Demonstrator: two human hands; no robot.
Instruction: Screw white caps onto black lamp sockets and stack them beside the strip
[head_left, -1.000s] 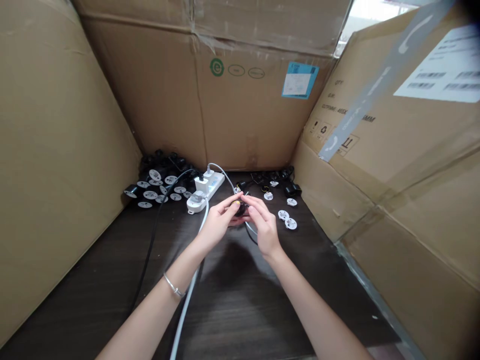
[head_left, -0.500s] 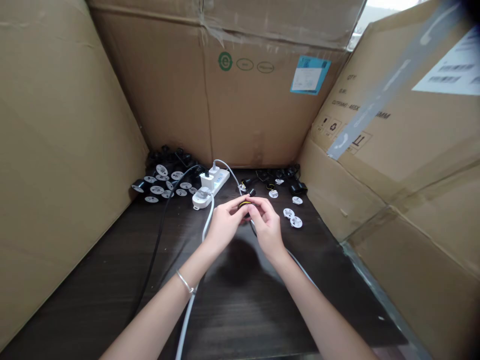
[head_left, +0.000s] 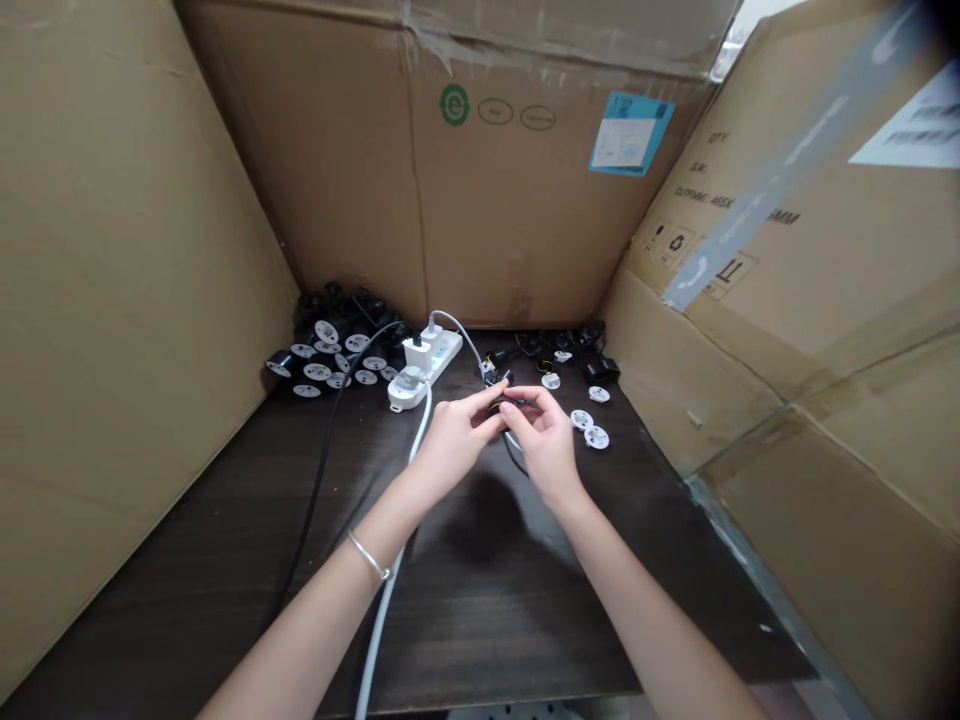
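Above the middle of the dark table, my left hand (head_left: 454, 445) and my right hand (head_left: 551, 445) meet at the fingertips. Both pinch a small black part with a yellow wire (head_left: 496, 406), mostly covered by the fingers. A dark cable (head_left: 513, 456) hangs beneath my right hand. Just beyond the fingers sits another black piece with a white disc and yellow wire (head_left: 491, 370). To the right of my right hand lie two round white discs with small components (head_left: 597, 437), partly overlapping, with a single white disc (head_left: 598, 395) behind them.
A white power strip (head_left: 401, 393) with plugs stands left of centre; its thick white cable (head_left: 382, 610) runs under my left forearm. Black cylinders with white ends (head_left: 279, 362) are heaped at back left, more black parts (head_left: 600, 370) at back right. Cardboard boxes (head_left: 517, 230) wall three sides.
Both hands have shifted slightly to the right in view, still pinching the black part. Less of the yellow wire shows between the fingers. The camera view has tilted a little.
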